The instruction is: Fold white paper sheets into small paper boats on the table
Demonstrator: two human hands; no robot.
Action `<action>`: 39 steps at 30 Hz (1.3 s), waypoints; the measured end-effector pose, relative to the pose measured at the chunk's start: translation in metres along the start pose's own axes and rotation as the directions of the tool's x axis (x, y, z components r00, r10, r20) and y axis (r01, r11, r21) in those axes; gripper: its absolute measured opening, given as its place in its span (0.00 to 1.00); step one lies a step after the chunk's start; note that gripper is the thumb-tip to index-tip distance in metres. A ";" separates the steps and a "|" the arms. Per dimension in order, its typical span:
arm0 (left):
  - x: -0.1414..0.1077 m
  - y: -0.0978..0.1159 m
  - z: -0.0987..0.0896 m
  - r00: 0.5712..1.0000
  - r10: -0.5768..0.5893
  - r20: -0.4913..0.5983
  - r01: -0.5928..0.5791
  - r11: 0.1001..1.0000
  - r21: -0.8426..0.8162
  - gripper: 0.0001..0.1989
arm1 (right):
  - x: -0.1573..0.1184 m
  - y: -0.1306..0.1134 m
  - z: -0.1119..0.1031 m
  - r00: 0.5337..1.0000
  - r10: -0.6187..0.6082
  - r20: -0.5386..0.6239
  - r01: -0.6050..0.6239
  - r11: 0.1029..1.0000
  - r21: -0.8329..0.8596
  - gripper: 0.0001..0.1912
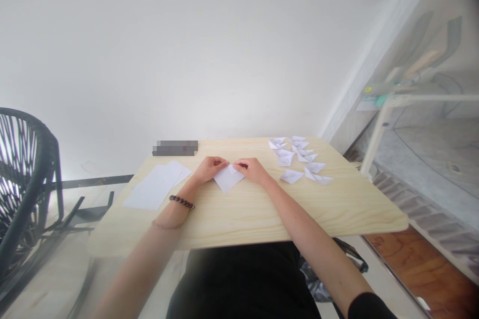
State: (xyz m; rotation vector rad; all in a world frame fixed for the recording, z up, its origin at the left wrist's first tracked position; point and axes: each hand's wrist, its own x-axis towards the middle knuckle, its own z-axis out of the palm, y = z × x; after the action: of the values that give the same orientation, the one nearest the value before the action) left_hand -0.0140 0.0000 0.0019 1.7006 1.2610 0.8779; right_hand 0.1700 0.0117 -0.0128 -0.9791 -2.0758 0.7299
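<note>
A folded white paper lies on the wooden table near its middle, one corner pointing toward me. My left hand pinches its upper left edge, thumb and fingers pressed together. On the opposite side my right hand grips the upper right part, fingers curled closed. A small folded flap shows between the two hands. To the right, several folded white paper pieces stand in loose rows. Flat white sheets lie overlapping to the left of my left forearm.
A dark blurred-out object rests at the back left of the table, which meets a white wall. A black woven chair stands at left. On the right is a white metal frame beside a bed-like surface.
</note>
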 end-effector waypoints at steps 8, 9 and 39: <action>0.001 -0.001 0.000 1.000 -0.011 -0.027 0.012 1.000 0.025 0.22 | 0.000 0.000 0.000 1.000 -0.005 -0.011 0.005 1.000 0.015 0.12; 0.001 -0.001 0.001 1.000 -0.009 -0.027 0.010 0.999 0.031 0.22 | 0.000 0.000 0.000 1.000 -0.004 -0.013 0.005 1.000 0.018 0.12; -0.005 0.007 0.004 0.987 0.133 0.086 -0.140 0.986 0.093 0.18 | 0.002 0.003 0.006 0.998 0.052 0.019 -0.051 0.998 -0.025 0.10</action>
State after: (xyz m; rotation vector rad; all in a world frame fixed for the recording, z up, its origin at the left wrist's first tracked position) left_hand -0.0089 -0.0067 0.0061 1.9000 1.1619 0.8304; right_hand 0.1652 0.0132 -0.0179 -1.0461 -2.0877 0.7451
